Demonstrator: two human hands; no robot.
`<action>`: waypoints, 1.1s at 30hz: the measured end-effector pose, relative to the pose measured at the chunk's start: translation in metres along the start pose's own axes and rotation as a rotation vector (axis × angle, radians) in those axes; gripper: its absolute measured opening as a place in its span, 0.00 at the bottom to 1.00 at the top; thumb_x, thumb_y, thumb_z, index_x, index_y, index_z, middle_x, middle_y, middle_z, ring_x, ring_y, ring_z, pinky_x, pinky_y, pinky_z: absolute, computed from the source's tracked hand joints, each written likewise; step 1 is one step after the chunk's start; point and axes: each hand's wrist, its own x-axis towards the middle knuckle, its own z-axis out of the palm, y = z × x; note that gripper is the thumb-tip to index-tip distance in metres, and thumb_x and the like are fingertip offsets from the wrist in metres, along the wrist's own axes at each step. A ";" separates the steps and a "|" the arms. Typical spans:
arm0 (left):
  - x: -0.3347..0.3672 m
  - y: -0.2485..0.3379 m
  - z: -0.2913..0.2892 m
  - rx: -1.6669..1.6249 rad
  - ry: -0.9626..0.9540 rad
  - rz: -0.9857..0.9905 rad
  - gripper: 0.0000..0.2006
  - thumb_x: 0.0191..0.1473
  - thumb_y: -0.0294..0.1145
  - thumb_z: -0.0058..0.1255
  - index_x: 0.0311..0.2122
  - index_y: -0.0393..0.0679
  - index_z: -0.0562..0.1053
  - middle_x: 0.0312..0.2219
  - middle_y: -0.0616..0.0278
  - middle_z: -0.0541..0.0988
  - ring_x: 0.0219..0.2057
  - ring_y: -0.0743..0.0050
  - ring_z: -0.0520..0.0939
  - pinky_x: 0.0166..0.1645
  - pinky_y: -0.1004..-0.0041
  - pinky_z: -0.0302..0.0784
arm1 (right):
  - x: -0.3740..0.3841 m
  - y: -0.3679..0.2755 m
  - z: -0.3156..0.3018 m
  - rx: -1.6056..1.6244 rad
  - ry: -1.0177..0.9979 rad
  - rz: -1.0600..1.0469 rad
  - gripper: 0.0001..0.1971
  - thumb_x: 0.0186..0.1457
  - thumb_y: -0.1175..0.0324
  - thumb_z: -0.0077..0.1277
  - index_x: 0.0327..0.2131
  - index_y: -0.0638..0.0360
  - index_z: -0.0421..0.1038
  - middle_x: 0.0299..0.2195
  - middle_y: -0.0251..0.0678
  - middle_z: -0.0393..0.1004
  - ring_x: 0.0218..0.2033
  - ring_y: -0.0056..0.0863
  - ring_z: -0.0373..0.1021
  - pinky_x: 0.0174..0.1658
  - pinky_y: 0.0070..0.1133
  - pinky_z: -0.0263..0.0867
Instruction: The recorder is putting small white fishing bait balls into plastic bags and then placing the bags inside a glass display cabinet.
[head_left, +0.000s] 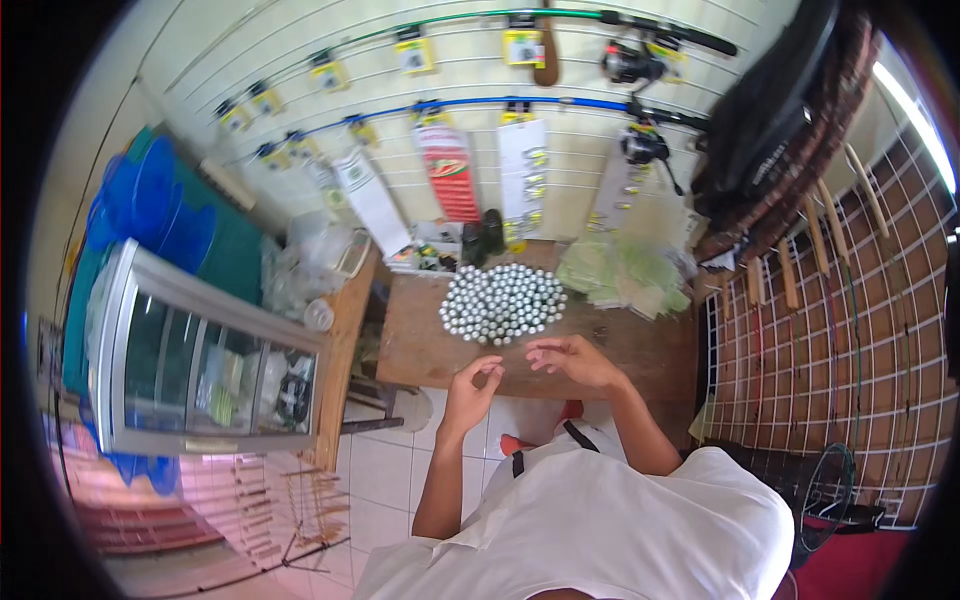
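From where I sit, I see a dense cluster of small, shiny silver pieces at the centre of the frame, lying on a brown wooden table. Just below it, near the table's front edge, I have both hands in view, close together but apart from each other. The left hand is half curled, its thumb close to the bent fingers; I cannot tell whether it pinches something small. The right hand is loosely open, its fingers slightly bent and pointing left, and I make out nothing in it. Neither hand touches the cluster.

Right of the cluster, I see a heap of pale green, thin sheets on the table; behind it, dark jars. Across the top of the frame, a green fishing rod hangs above a blue fishing rod, each with a reel toward the right. A glass-fronted cabinet takes up the left side, with blue plastic things behind it. A large dark bag hangs at upper right, and a white shirt fills the lower middle.
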 end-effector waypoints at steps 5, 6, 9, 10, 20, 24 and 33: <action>0.039 0.017 0.067 0.050 -0.093 0.064 0.12 0.57 0.29 0.56 0.44 0.35 0.77 0.33 0.61 0.83 0.37 0.77 0.80 0.46 0.76 0.73 | -0.018 0.023 -0.071 0.111 0.157 -0.014 0.19 0.61 0.62 0.49 0.54 0.59 0.70 0.44 0.33 0.77 0.41 0.21 0.75 0.40 0.19 0.67; 0.049 0.021 0.079 0.058 -0.114 0.064 0.12 0.57 0.29 0.56 0.44 0.35 0.77 0.33 0.61 0.83 0.37 0.77 0.80 0.46 0.76 0.73 | -0.017 0.030 -0.088 0.126 0.172 -0.015 0.19 0.61 0.62 0.49 0.54 0.59 0.70 0.44 0.33 0.77 0.41 0.21 0.75 0.40 0.19 0.67; 0.072 0.026 0.116 0.118 -0.183 0.031 0.12 0.56 0.30 0.56 0.43 0.35 0.77 0.34 0.60 0.83 0.37 0.76 0.80 0.45 0.75 0.73 | -0.006 0.072 -0.136 0.235 0.304 0.027 0.18 0.61 0.62 0.48 0.52 0.60 0.71 0.42 0.33 0.78 0.38 0.22 0.75 0.37 0.20 0.68; 0.079 0.022 0.128 0.076 -0.203 0.044 0.12 0.56 0.30 0.56 0.44 0.35 0.77 0.34 0.58 0.83 0.38 0.75 0.81 0.44 0.74 0.74 | 0.001 0.090 -0.150 0.214 0.389 0.092 0.18 0.61 0.63 0.48 0.51 0.61 0.72 0.42 0.35 0.77 0.38 0.23 0.76 0.38 0.20 0.69; 0.136 -0.002 0.225 0.097 -0.374 -0.050 0.13 0.55 0.31 0.56 0.44 0.35 0.76 0.35 0.56 0.83 0.40 0.71 0.82 0.46 0.72 0.75 | 0.023 0.202 -0.218 0.376 0.976 0.291 0.16 0.60 0.67 0.46 0.50 0.59 0.71 0.40 0.33 0.77 0.37 0.24 0.74 0.35 0.22 0.70; 0.178 -0.044 0.262 0.032 -0.427 -0.149 0.15 0.55 0.29 0.54 0.45 0.32 0.75 0.36 0.53 0.83 0.40 0.70 0.82 0.47 0.71 0.76 | 0.030 0.223 -0.247 0.300 1.111 0.359 0.16 0.59 0.68 0.47 0.50 0.60 0.71 0.39 0.34 0.76 0.35 0.24 0.74 0.35 0.22 0.70; 0.256 -0.106 0.352 0.412 -0.548 -0.145 0.16 0.49 0.31 0.54 0.43 0.34 0.77 0.37 0.49 0.82 0.41 0.59 0.83 0.47 0.67 0.76 | 0.040 0.288 -0.287 0.093 1.154 0.395 0.23 0.55 0.69 0.51 0.56 0.61 0.67 0.38 0.35 0.76 0.32 0.22 0.72 0.33 0.22 0.71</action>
